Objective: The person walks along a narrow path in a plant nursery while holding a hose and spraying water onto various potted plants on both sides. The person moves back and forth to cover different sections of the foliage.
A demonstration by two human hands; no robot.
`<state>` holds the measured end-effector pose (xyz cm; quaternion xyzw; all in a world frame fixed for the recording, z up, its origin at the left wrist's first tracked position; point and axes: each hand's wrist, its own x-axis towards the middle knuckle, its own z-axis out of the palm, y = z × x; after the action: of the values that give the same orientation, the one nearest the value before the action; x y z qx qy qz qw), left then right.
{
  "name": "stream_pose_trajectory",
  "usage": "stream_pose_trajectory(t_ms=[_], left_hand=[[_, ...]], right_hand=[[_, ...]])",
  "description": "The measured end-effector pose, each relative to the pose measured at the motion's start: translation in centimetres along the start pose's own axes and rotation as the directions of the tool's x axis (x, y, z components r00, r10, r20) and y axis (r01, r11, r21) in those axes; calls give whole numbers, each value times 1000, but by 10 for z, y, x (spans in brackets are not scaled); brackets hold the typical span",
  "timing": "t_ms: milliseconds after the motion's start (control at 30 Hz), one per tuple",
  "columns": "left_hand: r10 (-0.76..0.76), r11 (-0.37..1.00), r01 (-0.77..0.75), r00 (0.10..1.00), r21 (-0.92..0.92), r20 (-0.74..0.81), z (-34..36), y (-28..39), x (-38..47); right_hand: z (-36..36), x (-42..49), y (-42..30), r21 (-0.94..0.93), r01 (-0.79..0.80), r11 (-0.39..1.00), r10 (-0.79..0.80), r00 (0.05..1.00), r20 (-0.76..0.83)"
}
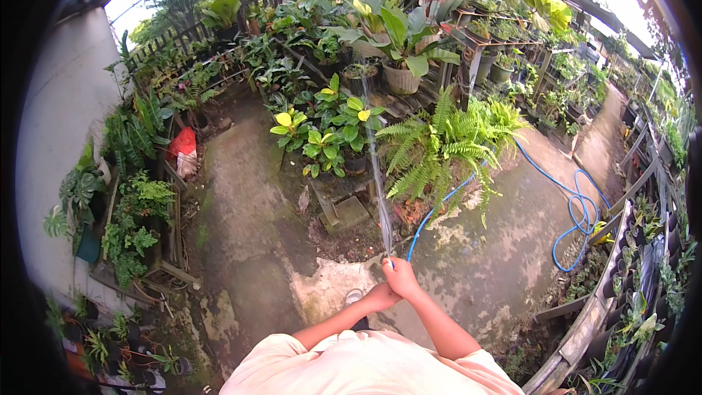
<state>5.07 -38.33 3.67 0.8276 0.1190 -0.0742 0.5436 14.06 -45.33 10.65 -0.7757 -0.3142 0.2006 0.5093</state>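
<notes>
My right hand (402, 277) is closed around the end of a blue garden hose (421, 230). From its thumb side a stream of water (378, 186) shoots forward and up, breaking into spray near a small pot (360, 74). My left hand (384, 296) rests against the right hand and wrist; its fingers are hidden, so its grip is unclear. Left of the stream grows a potted shrub with yellow-green leaves (329, 131). A large Boston fern (449, 145) spreads to the right. Behind them stands a broad-leaved plant in a ribbed pot (402, 78).
Loops of the blue hose lie on the concrete path (493, 263) at right. A concrete block (345, 214) sits below the shrub. Planter beds with a wooden edge (581, 318) curve along the right. A red and white sack (184, 151) stands at left, near a pale wall (66, 137).
</notes>
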Motion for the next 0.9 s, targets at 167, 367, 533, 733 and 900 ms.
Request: stream_pose_trajectory(t_ms=[167, 367, 533, 733, 900], left_hand=[[20, 999, -17, 998, 43, -56, -3, 2, -1], [128, 991, -133, 985, -29, -115, -4, -16, 8], [203, 978, -207, 974, -36, -100, -22, -28, 22], [176, 984, -175, 983, 25, -57, -78, -29, 21], [127, 991, -124, 990, 49, -64, -124, -33, 11]], right_hand=[[0, 2, -8, 22, -23, 1000, 22, 998, 58], [3, 6, -26, -50, 38, 998, -38, 999, -2], [7, 19, -49, -24, -44, 999, 44, 999, -3], [42, 53, -55, -20, 7, 1000, -7, 1000, -3], [72, 79, -75, -5, 49, 999, -49, 999, -9]])
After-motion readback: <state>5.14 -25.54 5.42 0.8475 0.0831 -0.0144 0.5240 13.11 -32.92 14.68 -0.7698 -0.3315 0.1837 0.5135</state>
